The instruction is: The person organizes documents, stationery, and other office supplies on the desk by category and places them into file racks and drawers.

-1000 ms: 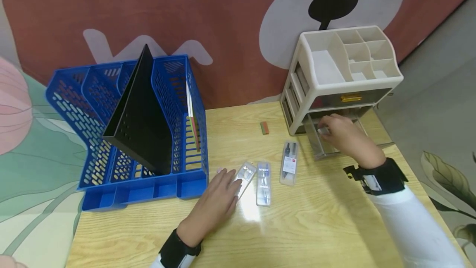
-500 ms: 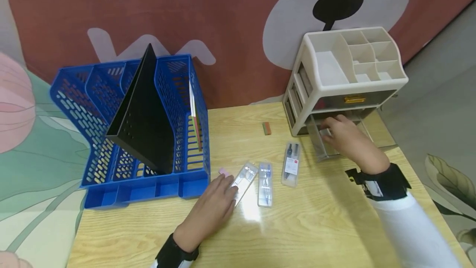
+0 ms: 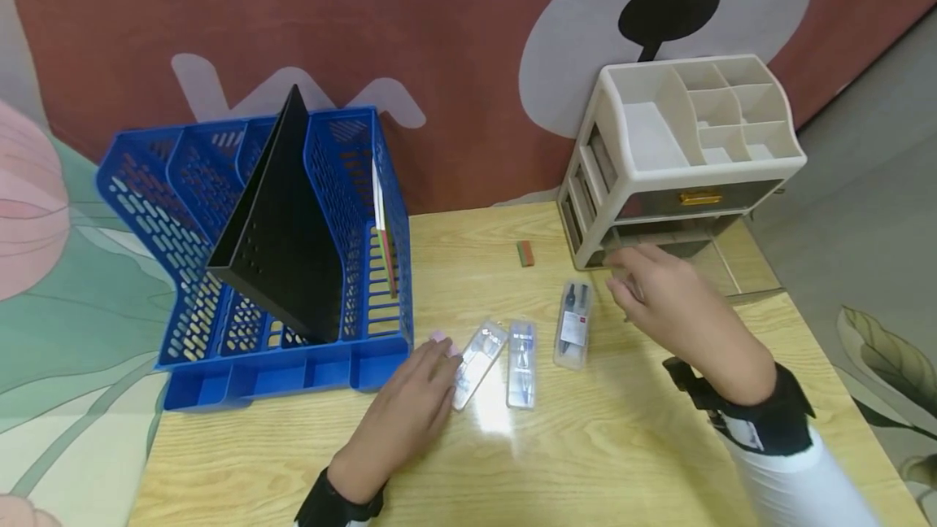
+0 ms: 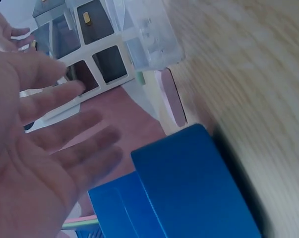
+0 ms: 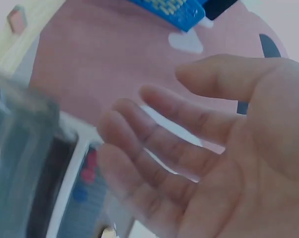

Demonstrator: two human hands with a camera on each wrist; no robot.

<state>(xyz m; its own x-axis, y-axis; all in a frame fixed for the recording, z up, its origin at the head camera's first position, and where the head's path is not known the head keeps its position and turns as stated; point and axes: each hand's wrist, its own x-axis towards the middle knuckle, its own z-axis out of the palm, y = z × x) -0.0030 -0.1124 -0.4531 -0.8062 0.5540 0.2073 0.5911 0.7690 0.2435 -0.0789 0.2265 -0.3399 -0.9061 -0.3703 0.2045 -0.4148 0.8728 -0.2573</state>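
My left hand (image 3: 413, 405) lies over the left end of a slim clear plastic case (image 3: 481, 356), fingers loosely extended. Beyond its fingertips a small pink block (image 3: 439, 338) is partly covered. In the left wrist view this hand (image 4: 55, 134) holds nothing. My right hand (image 3: 669, 311) is above the front of a pulled-out clear drawer (image 3: 734, 263), hiding much of it. The right wrist view shows that hand (image 5: 189, 144) with relaxed, bent fingers and nothing between them. Two more cases, one clear (image 3: 521, 364) and one with black items inside (image 3: 572, 325), lie between the hands.
A white drawer organizer (image 3: 637, 185) with a compartmented top stands at the back right. On the left is a blue perforated file rack (image 3: 285, 376) with a black folder (image 3: 285, 242) and thin booklets (image 3: 382, 226). A green-and-orange eraser (image 3: 525, 253) sits near the table's back edge.
My right hand has come out of the drawer toward the front left; the small pale item seen in its fingers earlier is gone from them. My left hand has drawn back slightly.
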